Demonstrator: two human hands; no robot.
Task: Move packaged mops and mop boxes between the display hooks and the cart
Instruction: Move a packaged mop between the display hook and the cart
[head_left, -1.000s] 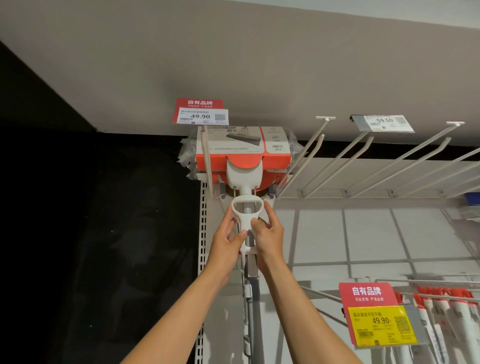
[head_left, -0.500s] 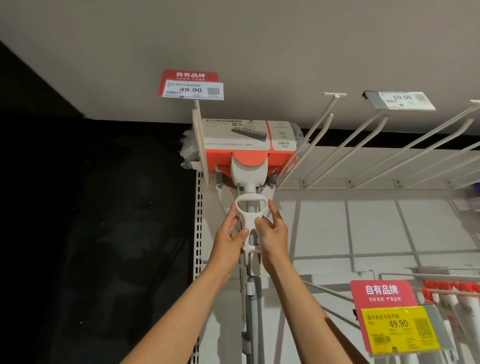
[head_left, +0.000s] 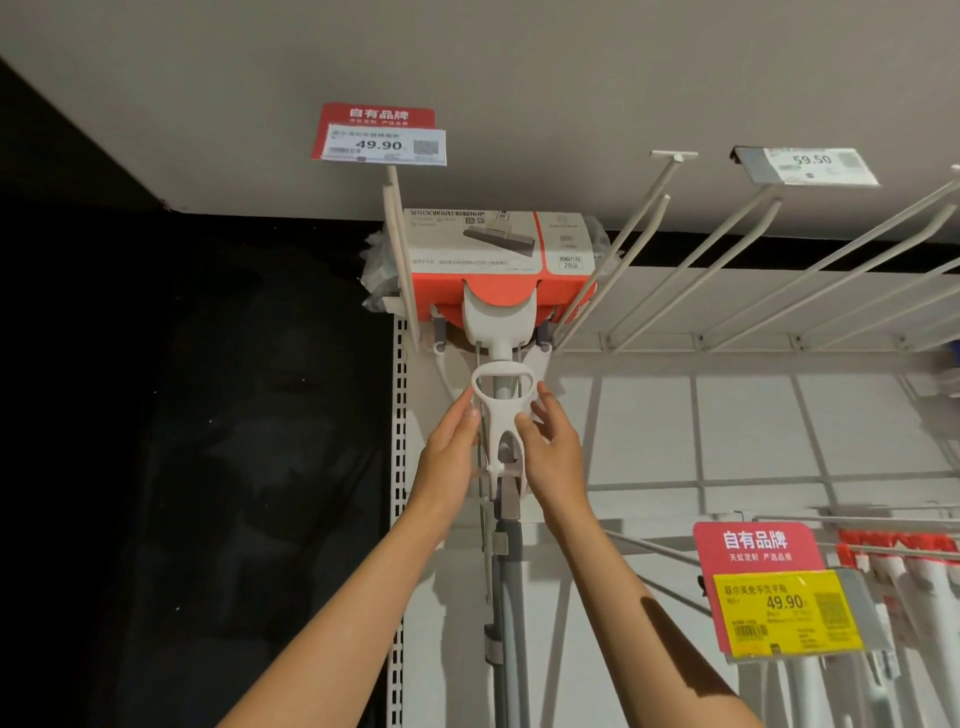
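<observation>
The packaged mop (head_left: 500, 291) hangs at upper centre of the frame, its boxed orange-and-white head lodged between two display hooks (head_left: 401, 249) under the ceiling panel; its long axis runs straight down the frame, the grey pole (head_left: 506, 597) dropping to the bottom edge; the white wringer handle (head_left: 501, 410) sits on that pole just below the head. Both hands reach up from the lower frame and flank that handle: the left hand (head_left: 448, 457) on its left side, the right hand (head_left: 551, 452) on its right, about equally near; fingers look only loosely curved, touching its sides rather than wrapped round, so the grip reads as open on both. The mop head lies directly above the grip, toward the top of the frame; judging by this, any lift would have to clear the hooks.
</observation>
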